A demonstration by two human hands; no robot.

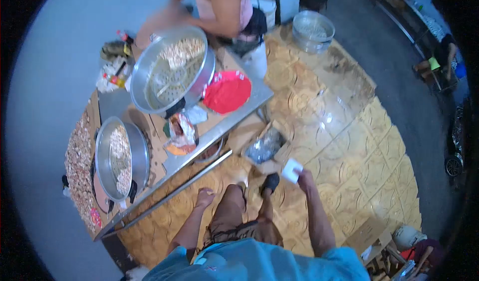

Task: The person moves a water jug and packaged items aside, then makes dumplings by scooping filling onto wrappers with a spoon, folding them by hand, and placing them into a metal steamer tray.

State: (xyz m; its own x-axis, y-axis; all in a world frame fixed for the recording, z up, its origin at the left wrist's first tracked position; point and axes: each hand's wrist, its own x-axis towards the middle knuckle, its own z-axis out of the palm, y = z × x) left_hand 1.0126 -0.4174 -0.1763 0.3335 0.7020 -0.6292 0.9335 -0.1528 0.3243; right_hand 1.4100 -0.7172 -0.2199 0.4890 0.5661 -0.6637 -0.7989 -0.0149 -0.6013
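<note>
Head view shows a small white cup [292, 170] low and right of centre, pinched in the right hand [303, 177] with fingers closed on it over the patterned floor [344, 146]. Held so lightly mid-step, I'd say it could slip or spill. Left hand [204, 197] hangs curled, empty, near the steel table [219, 126] edge.

You cannot read any words, numbers or signs here. The small bottles [116, 76] at the far edge of the table [234, 119] have labels, but they are too tiny and blurry to read.
</note>
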